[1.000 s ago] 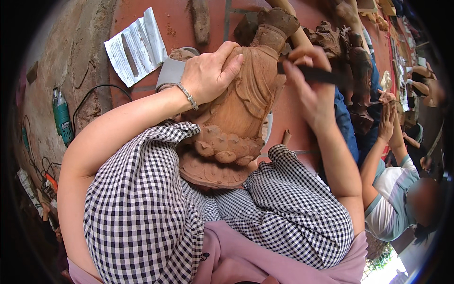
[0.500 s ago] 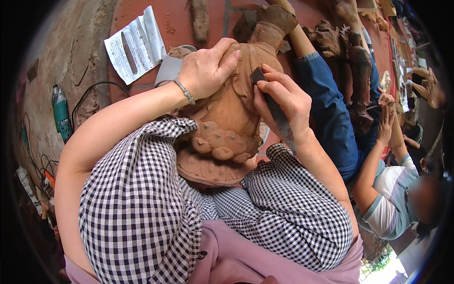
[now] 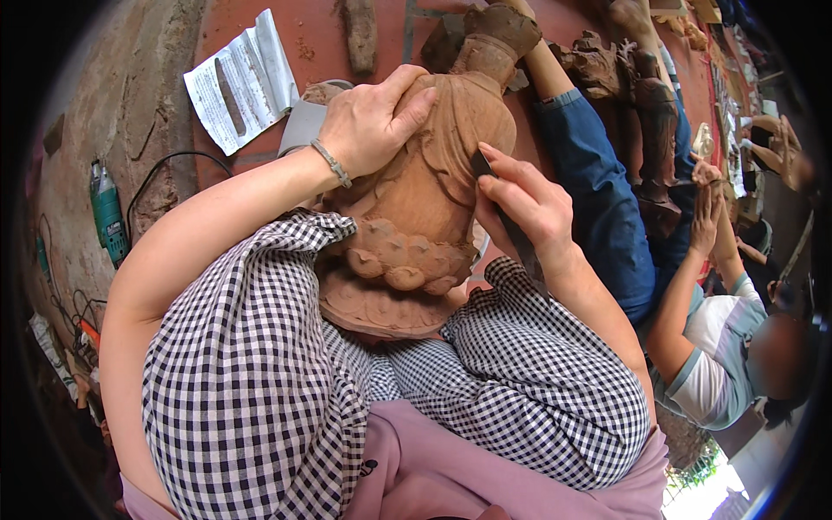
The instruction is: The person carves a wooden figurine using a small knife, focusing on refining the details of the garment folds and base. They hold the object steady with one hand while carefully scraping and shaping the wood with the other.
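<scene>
A brown carved wooden statue (image 3: 426, 204) leans between my knees, its lotus-shaped base toward me and its head end away from me. My left hand (image 3: 373, 123) lies over the statue's left side, its fingers curled round the edge and partly hidden. In my right hand (image 3: 530, 204) a long, dark, flat file (image 3: 513, 230) is pinched between thumb and fingers. The tip of the file is by the right side of the statue's body, next to the carved drapery folds. Whether it touches the wood I cannot tell.
A sheet of paper (image 3: 243, 85) with a dark strip on it lies on the red tiles at the far left. Beyond my left arm is a green power tool (image 3: 108, 212) with a cord. To the right sits a co-worker (image 3: 715, 347), with another carved figure (image 3: 656, 130) nearby.
My right hand and the file have moved down a little along the statue's right side, and the tip has come off its upper part. My left hand keeps its hold.
</scene>
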Motion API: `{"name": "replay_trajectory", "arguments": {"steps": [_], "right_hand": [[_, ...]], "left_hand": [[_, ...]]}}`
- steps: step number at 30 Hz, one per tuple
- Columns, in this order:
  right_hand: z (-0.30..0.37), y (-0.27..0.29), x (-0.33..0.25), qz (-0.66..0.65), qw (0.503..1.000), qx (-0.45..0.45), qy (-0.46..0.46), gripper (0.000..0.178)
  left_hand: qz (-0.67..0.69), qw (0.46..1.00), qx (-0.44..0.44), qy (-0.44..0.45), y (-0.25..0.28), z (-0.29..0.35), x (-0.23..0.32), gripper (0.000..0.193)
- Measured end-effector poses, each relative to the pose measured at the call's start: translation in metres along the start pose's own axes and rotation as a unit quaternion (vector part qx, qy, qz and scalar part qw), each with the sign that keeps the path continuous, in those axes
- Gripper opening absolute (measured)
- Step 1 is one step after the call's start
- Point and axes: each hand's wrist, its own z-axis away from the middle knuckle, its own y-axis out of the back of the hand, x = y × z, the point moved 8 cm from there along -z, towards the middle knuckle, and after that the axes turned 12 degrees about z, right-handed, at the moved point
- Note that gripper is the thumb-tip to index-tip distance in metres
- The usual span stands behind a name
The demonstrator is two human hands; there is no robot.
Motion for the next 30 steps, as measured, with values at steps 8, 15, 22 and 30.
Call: {"name": "replay_trajectory", "arguments": {"steps": [8, 15, 22, 30], "right_hand": [[-0.009, 0.005, 0.002, 0.07, 0.998, 0.009, -0.004, 0.024], [0.013, 0.0, 0.005, 0.025, 0.996, -0.021, 0.081, 0.023], [0.004, 0.009, 0.011, -0.017, 0.999, -0.034, 0.03, 0.022], [-0.004, -0.005, 0.006, 0.013, 0.999, 0.001, 0.035, 0.026]], "left_hand": [[0.027, 1.0, -0.004, -0.014, -0.006, -0.009, 0.006, 0.05], [0.01, 1.0, -0.01, -0.003, 0.0, -0.004, 0.004, 0.05], [0.023, 0.999, 0.004, -0.021, -0.005, -0.007, 0.003, 0.047], [0.013, 0.999, 0.019, -0.025, 0.001, -0.004, -0.002, 0.049]]}}
